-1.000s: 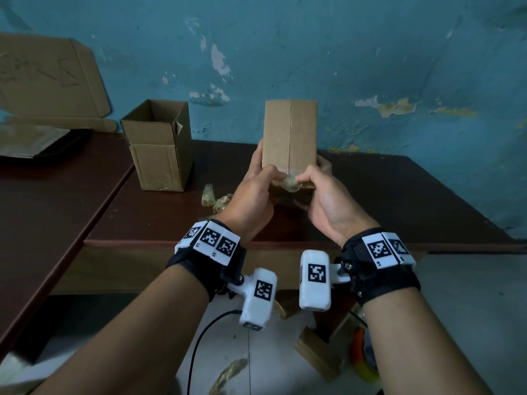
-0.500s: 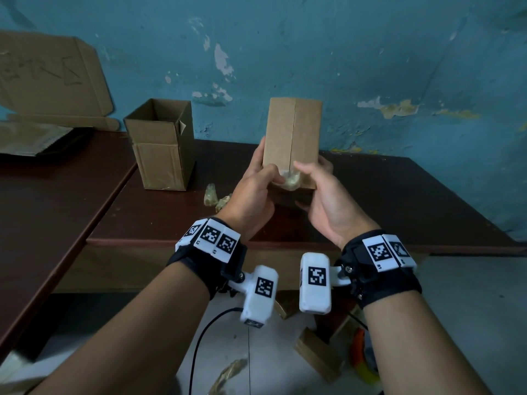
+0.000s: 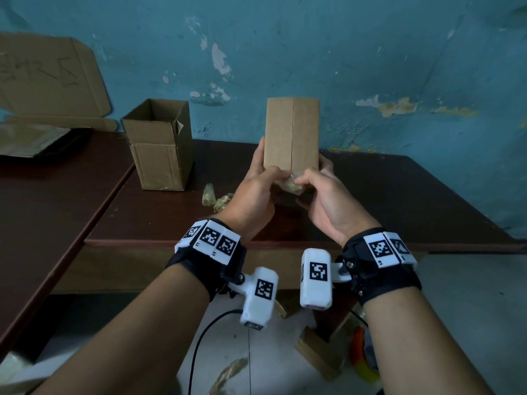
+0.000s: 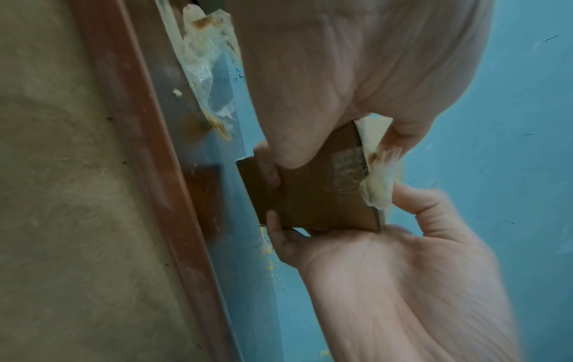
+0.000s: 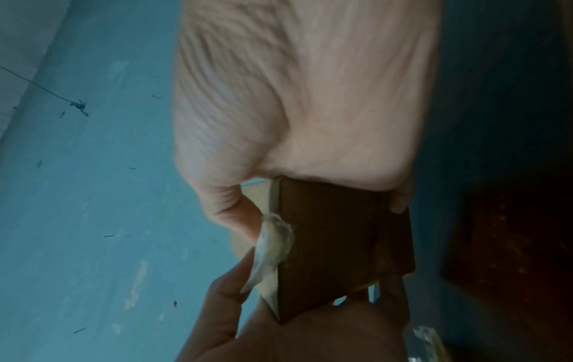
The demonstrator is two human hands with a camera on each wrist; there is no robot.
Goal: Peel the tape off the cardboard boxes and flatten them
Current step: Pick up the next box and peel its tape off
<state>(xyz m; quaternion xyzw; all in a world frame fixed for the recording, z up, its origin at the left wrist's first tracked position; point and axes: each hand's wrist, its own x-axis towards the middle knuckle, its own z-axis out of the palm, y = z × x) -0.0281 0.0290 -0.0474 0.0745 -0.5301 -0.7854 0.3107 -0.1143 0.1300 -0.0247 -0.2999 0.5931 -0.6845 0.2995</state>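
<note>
Cardboard box (image 3: 291, 132), upright, tape (image 3: 288, 183) bunched.

Black wristbands (image 3: 205, 269) carry white marker-printed camera modules (image 3: 316, 278); arms bare.

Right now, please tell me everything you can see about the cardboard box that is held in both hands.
The cardboard box is plain brown, tall and narrow, closed, with a seam running down the middle of the face toward the camera. It is held upright above the dark table, before the blue wall. The left hand and right hand grip its lower end. A crumpled, partly peeled tape clings at the bottom edge between the thumbs.
</note>
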